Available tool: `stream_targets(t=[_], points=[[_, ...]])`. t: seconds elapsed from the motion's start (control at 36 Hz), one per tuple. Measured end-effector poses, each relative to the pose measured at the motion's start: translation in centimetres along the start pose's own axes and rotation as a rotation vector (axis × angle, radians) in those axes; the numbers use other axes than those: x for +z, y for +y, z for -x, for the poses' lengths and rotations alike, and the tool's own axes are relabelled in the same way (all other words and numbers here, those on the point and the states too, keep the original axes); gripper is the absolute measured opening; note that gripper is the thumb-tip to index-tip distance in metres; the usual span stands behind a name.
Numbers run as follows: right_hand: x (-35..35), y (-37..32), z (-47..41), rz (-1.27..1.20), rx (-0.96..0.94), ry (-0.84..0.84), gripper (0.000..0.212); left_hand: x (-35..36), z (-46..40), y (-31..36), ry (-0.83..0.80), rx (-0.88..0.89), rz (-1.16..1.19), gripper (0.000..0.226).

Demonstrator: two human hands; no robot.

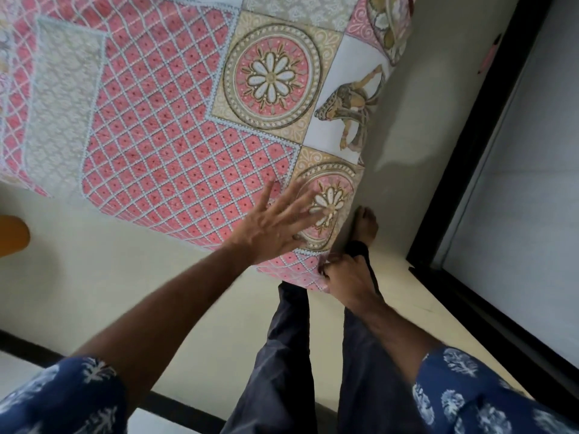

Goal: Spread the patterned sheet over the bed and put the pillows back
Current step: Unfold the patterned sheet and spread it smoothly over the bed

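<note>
Patterned sheet (175, 120) fills the frame from 9 o'clock round to 1 o'clock, lying spread and fairly flat over the bed. Print: pink lattice field, beige squares with round flower medallions, a white panel with a dancing figure near 2 o'clock. One corner of the sheet comes to a point just right of frame centre, toward 5 o'clock.

Pale floor (94, 277) runs across 7 to 9 o'clock and along the bed's right side. Dark-framed panel (470, 183) stands at 3 o'clock.

Person's legs in dark trousers (282, 371) at 6 o'clock; one bare foot (365, 225) just beside the sheet's edge. Blue sleeves with white print at 7 and 5 o'clock.

Left hand (275, 223): fully open, fingers spread, palm down over the lower medallion, holding nothing. Motion blur on the fingers; cannot tell whether the palm presses the cloth or hangs just above it.

Right hand (344, 277): closed, fingers pinched round the sheet's corner at its tip.

Orange object (12, 234) at 9 o'clock, cut off by the frame edge; unidentified
</note>
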State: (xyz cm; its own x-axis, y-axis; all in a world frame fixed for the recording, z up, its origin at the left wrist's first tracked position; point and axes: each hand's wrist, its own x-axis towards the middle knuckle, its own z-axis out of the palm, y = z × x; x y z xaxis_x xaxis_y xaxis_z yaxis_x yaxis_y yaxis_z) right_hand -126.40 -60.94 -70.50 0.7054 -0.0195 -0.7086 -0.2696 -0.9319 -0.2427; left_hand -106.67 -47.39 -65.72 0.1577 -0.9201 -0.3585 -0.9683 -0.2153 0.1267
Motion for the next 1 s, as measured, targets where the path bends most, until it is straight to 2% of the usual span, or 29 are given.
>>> stream_targets(t=[0.14, 0.17, 0.25, 0.33, 0.39, 0.44, 0.5, 0.58, 0.67, 0.78, 0.83, 1.0], points=[[-0.3, 5.4, -1.2, -0.191, 0.183, -0.010, 0.027, 0.1, -1.9, 1.7, -0.023, 0.084, -0.069, 0.070], [-0.9, 6.3, -1.5, -0.309, 0.243, 0.061, 0.031, 0.1, -2.3, 2.1, -0.035, 0.080, -0.070, 0.067], [-4.9, 7.2, -2.4, -0.612, 0.307, 0.383, 0.020, -0.1, -3.0, 3.5, -0.058, 0.051, -0.029, 0.053], [-11.1, 6.1, -3.6, -0.605, 0.176, 0.678, 0.034, -0.2, -2.8, 3.8, -0.053, 0.121, 0.023, 0.045], [-14.5, 5.1, -5.1, -0.514, 0.039, 0.769, 0.042, -0.5, -1.8, 2.8, 0.034, 0.123, 0.125, 0.043], [-17.3, 3.6, -7.1, -0.408, -0.100, 0.783, 0.045, -1.2, -0.7, 1.2, 0.167, -0.022, 0.219, 0.050], [-19.6, 1.8, -9.5, -0.276, -0.215, 0.761, 0.048, -2.0, 0.3, -1.0, 0.233, -0.255, 0.286, 0.058], [-22.0, -0.8, -13.4, -0.044, -0.343, 0.659, 0.054, -2.2, 1.4, -5.3, 0.170, -0.568, 0.312, 0.057], [-23.3, -2.7, -17.0, 0.157, -0.402, 0.564, 0.061, -1.3, 2.2, -9.3, 0.089, -0.804, 0.331, 0.067], [-24.5, -1.6, -19.8, 0.283, -0.383, 0.517, 0.073, -0.7, 2.0, -12.0, 0.006, -0.836, 0.412, 0.090], [-25.4, 0.3, -20.1, 0.329, -0.339, 0.513, 0.078, -1.4, 1.8, -12.2, -0.033, -0.821, 0.440, 0.094], [-28.3, 6.1, -19.3, 0.171, -0.063, 0.587, 0.087, -2.5, 2.3, -11.5, -0.118, -0.796, 0.432, 0.099]])
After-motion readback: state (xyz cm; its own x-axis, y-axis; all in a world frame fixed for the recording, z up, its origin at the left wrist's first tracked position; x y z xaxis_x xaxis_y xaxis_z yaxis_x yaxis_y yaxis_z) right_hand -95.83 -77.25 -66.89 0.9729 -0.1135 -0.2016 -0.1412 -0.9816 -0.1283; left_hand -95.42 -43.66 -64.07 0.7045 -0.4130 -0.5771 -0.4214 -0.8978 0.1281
